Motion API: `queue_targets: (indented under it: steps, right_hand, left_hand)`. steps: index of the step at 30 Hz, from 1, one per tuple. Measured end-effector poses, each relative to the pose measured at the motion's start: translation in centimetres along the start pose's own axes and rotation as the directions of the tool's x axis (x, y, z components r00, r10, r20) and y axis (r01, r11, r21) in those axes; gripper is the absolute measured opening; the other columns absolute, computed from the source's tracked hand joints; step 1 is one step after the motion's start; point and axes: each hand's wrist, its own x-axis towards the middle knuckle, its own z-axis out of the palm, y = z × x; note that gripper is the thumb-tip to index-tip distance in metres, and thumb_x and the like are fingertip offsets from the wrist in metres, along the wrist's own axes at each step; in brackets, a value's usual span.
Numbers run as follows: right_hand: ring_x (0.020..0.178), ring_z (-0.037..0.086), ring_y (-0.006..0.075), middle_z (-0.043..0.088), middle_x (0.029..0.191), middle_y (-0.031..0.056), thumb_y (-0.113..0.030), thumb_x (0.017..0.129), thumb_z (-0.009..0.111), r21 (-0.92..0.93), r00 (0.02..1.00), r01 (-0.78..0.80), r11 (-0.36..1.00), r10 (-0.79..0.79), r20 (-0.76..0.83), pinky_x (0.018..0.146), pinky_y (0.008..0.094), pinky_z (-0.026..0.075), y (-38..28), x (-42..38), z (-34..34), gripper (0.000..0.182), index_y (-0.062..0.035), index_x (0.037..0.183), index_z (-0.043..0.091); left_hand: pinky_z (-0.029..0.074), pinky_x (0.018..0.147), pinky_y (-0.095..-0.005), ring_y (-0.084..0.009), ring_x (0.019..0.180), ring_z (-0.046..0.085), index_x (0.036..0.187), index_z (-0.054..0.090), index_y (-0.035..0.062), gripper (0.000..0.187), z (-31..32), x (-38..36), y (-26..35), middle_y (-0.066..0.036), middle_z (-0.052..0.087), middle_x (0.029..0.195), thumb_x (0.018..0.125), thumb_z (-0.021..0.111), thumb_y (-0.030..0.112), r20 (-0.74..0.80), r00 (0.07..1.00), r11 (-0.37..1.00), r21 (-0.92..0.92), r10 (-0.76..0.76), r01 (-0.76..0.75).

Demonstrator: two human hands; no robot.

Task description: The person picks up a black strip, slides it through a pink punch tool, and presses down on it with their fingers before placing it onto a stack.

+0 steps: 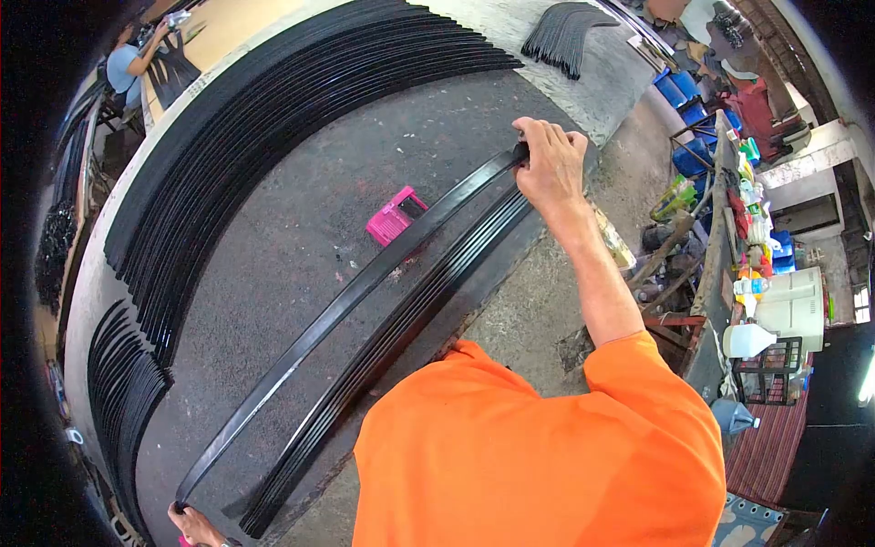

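Note:
A long black strip [351, 296], which looks like a leather belt strap, is stretched diagonally over the dark table. My right hand [551, 164] is closed around its far end at the upper right. At the lower left, my left hand [193, 526] grips the other end, partly cut off by the view's edge. Below the held strip, a stack of similar black strips [392, 339] lies along the table edge nearest me. A pink plastic basket [392, 219] sits just beyond the strip, near its middle.
A wide fan of black strips [210, 173] covers the table's far side, with smaller bundles at the left [128, 392] and top right [565, 36]. Another person [128, 68] works at the upper left. A cluttered bench with bottles and a white container [788, 305] stands right.

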Motion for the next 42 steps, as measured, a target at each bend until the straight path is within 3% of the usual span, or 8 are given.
queue_targets:
  steps: [1,3,5,8,27,32,36,42]
  right_hand:
    - [0.103,0.065,0.0215,0.069,0.103,0.0024,0.0,0.069,0.07,0.0,1.0,0.009,1.0,-0.009,0.009,0.09,0.0443,0.036,0.0,0.0,0.1,0.052,-0.0149,0.117,0.06]
    - [0.102,0.065,0.0217,0.069,0.102,0.0019,-0.003,0.07,0.071,-0.015,0.998,0.054,0.998,-0.053,0.044,0.09,0.0448,0.036,0.4,0.1,0.5,0.05,-0.0153,0.117,0.06]
    - [0.101,0.066,0.0214,0.071,0.101,0.0016,-0.004,0.072,0.07,-0.051,0.989,0.078,0.996,-0.071,0.129,0.09,0.0445,0.037,0.8,0.5,1.1,0.048,-0.0158,0.118,0.06]
    - [0.101,0.068,0.0215,0.073,0.101,0.0026,-0.006,0.077,0.068,-0.117,0.945,0.102,0.988,-0.06,0.32,0.091,0.0442,0.036,1.6,2.1,2.7,0.046,-0.0164,0.121,0.06]
    - [0.098,0.073,0.0324,0.075,0.102,0.0105,-0.011,0.087,0.062,-0.113,0.796,0.068,0.991,0.014,0.605,0.095,0.0617,0.039,13.1,9.9,22.3,0.032,-0.0129,0.118,0.059]
    - [0.108,0.069,0.0287,0.074,0.107,0.0105,-0.012,0.085,0.065,-0.058,0.795,0.116,0.992,-0.057,0.604,0.098,0.0568,0.037,14.8,8.9,24.7,0.031,-0.0145,0.116,0.061]
    - [0.111,0.06,0.0265,0.065,0.108,0.0068,-0.013,0.079,0.072,0.063,0.923,0.186,0.981,-0.196,0.33,0.097,0.0531,0.038,14.5,6.3,21.2,0.043,-0.0159,0.122,0.065]
    - [0.11,0.058,0.026,0.062,0.109,0.0056,-0.025,0.079,0.079,0.324,0.912,0.02,0.946,-0.15,0.381,0.095,0.0527,0.04,15.1,-1.3,19.9,0.037,-0.0148,0.114,0.069]
  left_hand:
    - [0.05,0.083,-0.0367,-0.0302,0.099,0.068,0.129,0.057,0.0062,0.041,2.0,1.5,-1.7,-0.014,0.07,0.113,0.089,0.053,0.009,-0.093,0.966,0.932,-0.253,0.242,-0.258]
    - [0.05,0.083,-0.0378,-0.0292,0.097,0.068,0.128,0.058,0.0091,0.039,3.3,1.7,-3.8,-0.013,0.071,0.109,0.089,0.053,0.011,0.03,0.976,0.945,-0.259,0.215,-0.2]
    - [0.049,0.077,-0.0417,-0.0317,0.085,0.068,0.103,0.063,0.0047,0.017,0.9,-1.0,-0.6,-0.012,0.071,0.092,0.09,0.063,0.017,0.13,0.948,0.956,-0.087,0.289,-0.28]
    - [0.049,0.076,-0.0442,-0.0325,0.082,0.068,0.096,0.061,0.0029,0.018,2.0,-1.3,0.4,-0.013,0.07,0.086,0.085,0.071,0.014,0.236,0.937,0.959,0.056,0.258,-0.278]
    - [0.046,0.074,-0.0529,-0.0301,0.091,0.072,0.101,0.066,0.0128,0.028,5.5,-11.0,24.3,-0.006,0.075,0.098,0.084,0.077,0.032,0.172,0.935,0.919,0.198,0.309,-0.34]
    - [0.046,0.088,-0.0562,-0.0283,0.116,0.064,0.126,0.06,0.0118,0.049,5.1,-13.3,26.4,-0.008,0.069,0.122,0.082,0.08,0.024,0.173,0.964,0.95,0.208,0.2,-0.234]
    - [0.043,0.095,-0.0597,-0.0254,0.133,0.053,0.145,0.047,0.0188,0.066,1.4,-17.4,32.9,-0.003,0.055,0.144,0.087,0.078,0.03,0.056,0.998,0.942,0.332,0.022,-0.039]
    - [0.046,0.094,-0.0629,-0.0302,0.135,0.052,0.149,0.045,0.019,0.063,1.7,-24.5,41.6,-0.004,0.05,0.15,0.095,0.07,0.04,0.051,0.966,0.944,0.201,0.255,-0.26]
